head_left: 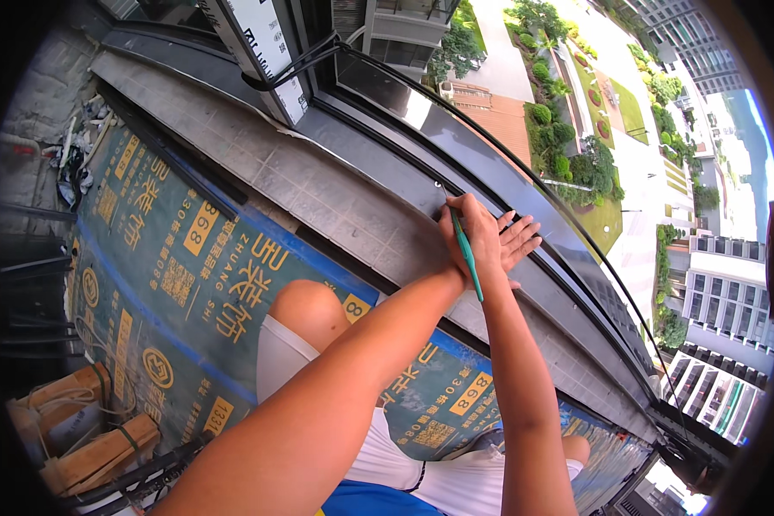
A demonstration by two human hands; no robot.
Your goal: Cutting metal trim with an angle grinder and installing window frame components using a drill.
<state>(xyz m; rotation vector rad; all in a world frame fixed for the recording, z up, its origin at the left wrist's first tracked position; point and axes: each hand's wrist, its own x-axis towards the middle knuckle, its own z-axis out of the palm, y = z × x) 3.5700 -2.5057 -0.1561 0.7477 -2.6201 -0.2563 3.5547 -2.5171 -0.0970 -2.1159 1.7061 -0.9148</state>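
My right hand (473, 225) is closed around a slim teal-handled tool (467, 249). The handle's tapered end points back toward my forearm, while the working end sits at the dark window frame (396, 156), hidden by my fingers. Under the right hand, my left hand (518, 241) stretches out flat with its fingers spread, over the frame's edge. The two wrists cross, and the right lies on top. A long black strip (525, 168) arcs loosely past both hands and is looped round the upright post (267, 52) at the upper left.
A grey tiled ledge (318, 189) runs along the frame. Printed green protective sheeting (181, 284) covers the floor around my bent knees. Wooden pieces (103, 447) lie at the lower left. Beyond the frame is a steep drop to gardens (593, 163) and buildings.
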